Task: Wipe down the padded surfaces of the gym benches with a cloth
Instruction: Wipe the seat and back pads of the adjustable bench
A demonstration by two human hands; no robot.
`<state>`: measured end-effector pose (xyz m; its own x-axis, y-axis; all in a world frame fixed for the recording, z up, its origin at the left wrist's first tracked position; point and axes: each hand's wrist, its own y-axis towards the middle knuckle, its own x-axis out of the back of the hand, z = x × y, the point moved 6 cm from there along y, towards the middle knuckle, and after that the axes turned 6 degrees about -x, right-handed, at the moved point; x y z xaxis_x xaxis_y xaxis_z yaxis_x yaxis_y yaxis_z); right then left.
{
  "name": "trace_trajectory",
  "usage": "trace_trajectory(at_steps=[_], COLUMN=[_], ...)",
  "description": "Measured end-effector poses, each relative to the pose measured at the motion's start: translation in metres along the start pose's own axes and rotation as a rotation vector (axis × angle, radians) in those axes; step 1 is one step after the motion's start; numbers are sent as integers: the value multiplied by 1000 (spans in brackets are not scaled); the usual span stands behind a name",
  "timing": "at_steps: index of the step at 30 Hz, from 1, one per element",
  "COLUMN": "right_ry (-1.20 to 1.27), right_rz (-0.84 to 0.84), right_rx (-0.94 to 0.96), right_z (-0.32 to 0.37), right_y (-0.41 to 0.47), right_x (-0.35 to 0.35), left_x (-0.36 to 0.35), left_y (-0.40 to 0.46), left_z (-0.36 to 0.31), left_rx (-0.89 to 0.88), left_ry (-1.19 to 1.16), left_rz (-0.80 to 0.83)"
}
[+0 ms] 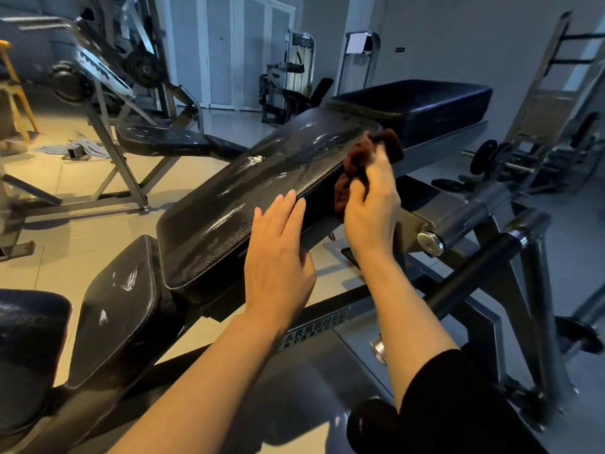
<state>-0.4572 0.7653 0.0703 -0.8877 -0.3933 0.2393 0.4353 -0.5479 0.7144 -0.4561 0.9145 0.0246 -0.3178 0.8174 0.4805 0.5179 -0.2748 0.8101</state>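
A long black back pad (262, 188) of an adjustable bench runs diagonally across the middle, with worn, shiny scuffs on its top. My left hand (278, 257) lies flat with straight fingers on the pad's near right edge. My right hand (373, 204) grips a bunched brown cloth (376, 149) against the pad's right side edge, near its far end. A smaller black seat pad (121, 306) sits below the back pad at lower left. Another flat black bench pad (422, 103) lies just beyond.
The bench's steel frame and a black roller bar (471, 270) stand to the right. Weight plates and dumbbells (491, 162) lie on the floor at right. A second bench (170, 142) and machines stand at left, with a grey cloth (78, 149) on the tiled floor.
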Motion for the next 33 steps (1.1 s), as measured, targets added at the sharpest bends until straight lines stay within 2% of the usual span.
trace_trajectory(at_steps=[2,5,7,12,15,20,25,27,30,33], right_ry=[-47,-27,27,26,-19,-25,47,92,50,16], right_rz=[48,42,36,50,127,82,315,268,72,108], right_rx=[46,-97,-129,58,174,74,218,200,44,21], right_z=[2,-17,-17,17,28,29,49,53,39,36], right_y=[4,3,-2,-27,-38,-26,-89,-92,-77,-97], right_x=[-2,4,1,-19,-19,-19,-47,-45,-35,-48], left_x=[-2,-1,2,15,19,24,37,46,61,72], left_y=[1,-1,-4,-9,-13,-16,-28,-35,-44,-56], left_z=[-1,1,4,18,23,26,40,48,58,70], left_rx=[1,-7,-12,9,35,41,52,72,140,178], left_ry=[7,15,19,42,53,52,48,68,103,131], left_rz=[-2,20,34,46,65,61,77,93,101,125])
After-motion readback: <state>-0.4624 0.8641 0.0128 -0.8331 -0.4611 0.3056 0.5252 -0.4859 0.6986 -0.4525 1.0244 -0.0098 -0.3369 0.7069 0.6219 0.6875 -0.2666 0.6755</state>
